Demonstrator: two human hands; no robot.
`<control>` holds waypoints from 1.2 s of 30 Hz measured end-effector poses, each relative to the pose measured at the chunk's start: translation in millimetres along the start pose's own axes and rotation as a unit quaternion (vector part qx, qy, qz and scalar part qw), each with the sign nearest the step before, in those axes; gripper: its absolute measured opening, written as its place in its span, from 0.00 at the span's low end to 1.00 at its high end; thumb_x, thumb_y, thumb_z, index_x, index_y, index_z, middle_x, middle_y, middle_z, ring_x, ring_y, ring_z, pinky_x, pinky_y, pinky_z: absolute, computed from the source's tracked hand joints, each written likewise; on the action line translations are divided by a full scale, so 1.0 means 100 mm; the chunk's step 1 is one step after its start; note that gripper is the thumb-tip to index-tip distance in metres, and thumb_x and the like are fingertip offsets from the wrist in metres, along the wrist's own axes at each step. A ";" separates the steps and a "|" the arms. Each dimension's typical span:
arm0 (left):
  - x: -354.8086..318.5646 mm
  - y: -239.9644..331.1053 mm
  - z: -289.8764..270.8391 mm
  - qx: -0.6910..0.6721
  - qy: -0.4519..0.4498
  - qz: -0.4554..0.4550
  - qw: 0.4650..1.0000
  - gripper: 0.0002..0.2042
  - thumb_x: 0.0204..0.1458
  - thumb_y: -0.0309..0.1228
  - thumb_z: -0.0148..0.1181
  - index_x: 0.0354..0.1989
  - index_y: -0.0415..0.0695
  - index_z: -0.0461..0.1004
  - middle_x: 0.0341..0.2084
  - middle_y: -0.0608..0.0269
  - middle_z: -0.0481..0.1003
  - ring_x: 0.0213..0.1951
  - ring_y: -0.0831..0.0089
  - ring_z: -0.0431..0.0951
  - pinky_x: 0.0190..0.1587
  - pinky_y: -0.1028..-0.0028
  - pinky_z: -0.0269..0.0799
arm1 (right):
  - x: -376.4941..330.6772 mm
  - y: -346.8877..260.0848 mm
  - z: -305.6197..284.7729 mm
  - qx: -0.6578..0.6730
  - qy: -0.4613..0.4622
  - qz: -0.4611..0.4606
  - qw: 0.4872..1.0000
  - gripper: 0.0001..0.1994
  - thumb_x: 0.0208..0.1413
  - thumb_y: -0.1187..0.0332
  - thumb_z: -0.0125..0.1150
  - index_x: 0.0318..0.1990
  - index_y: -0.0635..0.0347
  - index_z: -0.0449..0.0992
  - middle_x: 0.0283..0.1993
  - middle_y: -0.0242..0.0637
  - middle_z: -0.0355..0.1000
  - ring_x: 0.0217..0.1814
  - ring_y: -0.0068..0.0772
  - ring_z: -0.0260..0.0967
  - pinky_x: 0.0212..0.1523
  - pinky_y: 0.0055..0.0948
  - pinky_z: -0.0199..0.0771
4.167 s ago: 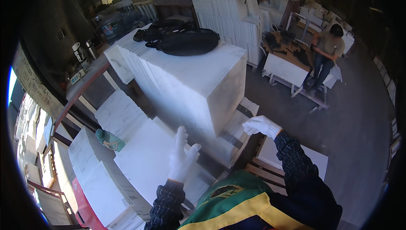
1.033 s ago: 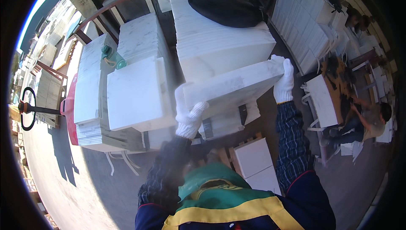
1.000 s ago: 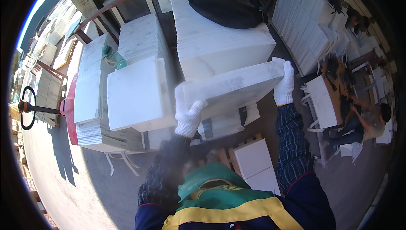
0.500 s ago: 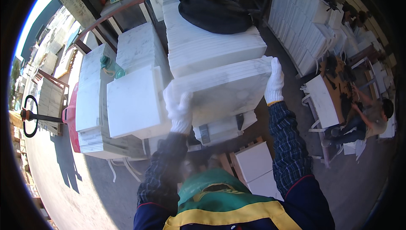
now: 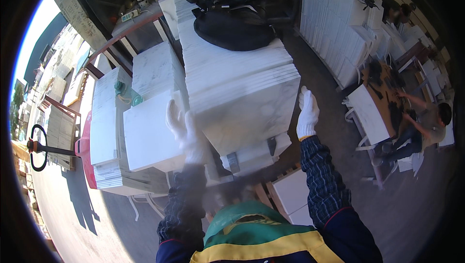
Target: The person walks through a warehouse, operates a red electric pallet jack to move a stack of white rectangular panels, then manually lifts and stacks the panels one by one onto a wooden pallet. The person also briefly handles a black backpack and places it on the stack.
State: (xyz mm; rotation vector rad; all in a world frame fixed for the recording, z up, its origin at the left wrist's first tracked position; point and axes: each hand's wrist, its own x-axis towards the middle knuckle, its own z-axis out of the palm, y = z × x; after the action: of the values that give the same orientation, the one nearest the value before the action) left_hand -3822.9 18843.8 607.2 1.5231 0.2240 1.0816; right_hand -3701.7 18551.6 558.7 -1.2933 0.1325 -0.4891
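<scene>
My left hand (image 5: 185, 132), in a white knit glove, is raised at the left side of a row of white marble-like slabs (image 5: 242, 101). Its thumb and fingers are apart, and nothing is in it. On the far right side of the same row, my right hand (image 5: 308, 114), gloved alike, is held upright with fingers stretched, a small gap from the slab edges. The front slabs stand on edge, flush with the long row behind them. Below their front face, more white slabs with dark strips (image 5: 233, 162) show.
A black bag (image 5: 235, 30) lies on the row. To the left are more slab stacks, a green bottle (image 5: 127, 93) and a red pallet truck (image 5: 86, 151) with a black handle. White tiles (image 5: 291, 190) lie by my feet. At right a person (image 5: 428, 127) works beside a table.
Both hands have let go of the front slabs and drawn apart from them. Those slabs, tilted and gripped before, now rest against the row. My view has shifted slightly.
</scene>
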 end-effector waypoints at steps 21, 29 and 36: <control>0.24 -0.04 0.18 0.085 -0.124 -0.061 0.987 0.34 0.67 0.53 0.47 0.76 0.46 0.53 0.71 0.48 0.59 0.71 0.58 0.57 0.73 0.62 0.49 | 0.13 0.34 0.11 -0.219 -0.125 0.043 0.967 0.37 0.71 0.39 0.36 0.69 0.64 0.64 0.72 0.50 0.63 0.75 0.49 0.58 0.72 0.33 0.58; 0.29 0.07 0.15 0.085 -0.128 -0.053 0.987 0.35 0.67 0.46 0.52 0.75 0.37 0.51 0.72 0.45 0.56 0.72 0.56 0.58 0.73 0.65 0.49 | -0.68 0.22 -1.26 -0.053 -0.070 0.126 0.988 0.35 0.70 0.40 0.44 0.74 0.54 0.60 0.75 0.51 0.59 0.76 0.48 0.57 0.75 0.44 0.51; 0.39 0.02 0.26 0.098 -0.115 0.062 0.987 0.32 0.68 0.49 0.48 0.74 0.41 0.55 0.71 0.47 0.59 0.69 0.53 0.62 0.72 0.61 0.55 | -3.80 0.05 -4.53 -0.177 0.346 0.341 0.856 0.34 0.64 0.35 0.51 0.64 0.53 0.73 0.52 0.36 0.77 0.47 0.29 0.74 0.47 0.30 0.73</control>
State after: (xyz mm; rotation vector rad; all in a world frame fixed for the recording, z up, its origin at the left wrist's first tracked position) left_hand -3783.9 18852.1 631.8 1.8447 0.0779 0.9923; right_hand -4202.6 18309.4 359.9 -1.2647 1.2972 -0.2921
